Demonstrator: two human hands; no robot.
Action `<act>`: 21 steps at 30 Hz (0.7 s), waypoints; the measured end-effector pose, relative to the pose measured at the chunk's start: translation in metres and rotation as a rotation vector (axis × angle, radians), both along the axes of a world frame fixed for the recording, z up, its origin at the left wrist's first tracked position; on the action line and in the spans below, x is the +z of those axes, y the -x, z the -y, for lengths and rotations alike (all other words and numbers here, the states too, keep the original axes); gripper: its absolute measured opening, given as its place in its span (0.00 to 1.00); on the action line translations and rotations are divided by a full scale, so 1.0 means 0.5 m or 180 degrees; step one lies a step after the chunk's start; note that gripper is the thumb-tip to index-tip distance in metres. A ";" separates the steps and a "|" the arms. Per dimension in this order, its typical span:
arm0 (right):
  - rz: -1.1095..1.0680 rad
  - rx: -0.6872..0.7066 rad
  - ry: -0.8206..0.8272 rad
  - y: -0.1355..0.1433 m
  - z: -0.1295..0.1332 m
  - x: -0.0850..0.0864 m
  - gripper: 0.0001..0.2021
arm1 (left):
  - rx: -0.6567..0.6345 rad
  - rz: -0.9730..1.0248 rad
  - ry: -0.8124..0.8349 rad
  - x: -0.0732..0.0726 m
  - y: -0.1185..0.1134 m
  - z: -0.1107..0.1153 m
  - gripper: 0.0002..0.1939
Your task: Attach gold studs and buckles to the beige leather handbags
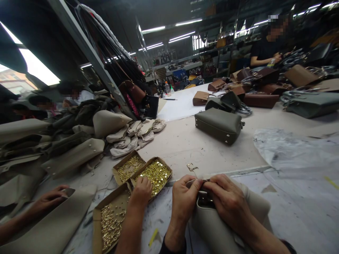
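Note:
A light grey handbag [212, 231] lies in front of me, its opening toward the table's far side. My left hand [184, 199] pinches the bag's top edge between thumb and fingers. Right beside it, my right hand [229, 195] grips the same edge, the thumbs and fingertips of both hands close together. Below the fingers a dark gap shows into the bag. Whatever small part may be under the fingertips is hidden. A gold metal buckle-like fitting [191, 167] lies on the table just beyond my left hand.
At my left, a co-worker's hand [143, 190] reaches into a cardboard tray [169, 173] of gold studs; their other hand [55, 195] holds a grey bag piece [66, 225]. Another tray [96, 225] holds small fittings. A dark green handbag [219, 123] and clear plastic [291, 151] lie ahead.

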State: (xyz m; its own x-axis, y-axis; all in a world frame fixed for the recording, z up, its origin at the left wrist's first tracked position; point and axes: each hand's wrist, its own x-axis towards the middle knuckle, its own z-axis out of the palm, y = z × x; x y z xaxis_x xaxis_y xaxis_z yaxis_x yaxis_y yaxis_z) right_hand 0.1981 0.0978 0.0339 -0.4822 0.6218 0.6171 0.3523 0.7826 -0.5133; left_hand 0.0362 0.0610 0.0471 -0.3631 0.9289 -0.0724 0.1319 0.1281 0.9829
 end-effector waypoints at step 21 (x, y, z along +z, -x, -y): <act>-0.0410 -0.0305 0.0917 0.014 -0.013 0.003 0.06 | 0.0004 0.0241 0.0056 -0.001 0.012 -0.003 0.21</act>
State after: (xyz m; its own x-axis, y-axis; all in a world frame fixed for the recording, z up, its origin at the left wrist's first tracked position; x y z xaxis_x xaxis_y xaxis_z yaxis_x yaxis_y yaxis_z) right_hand 0.1909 0.1043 0.0353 -0.3424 0.8185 0.4613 0.3351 0.5651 -0.7539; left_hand 0.0302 0.0625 0.0466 -0.3571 0.9268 -0.1159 0.0570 0.1455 0.9877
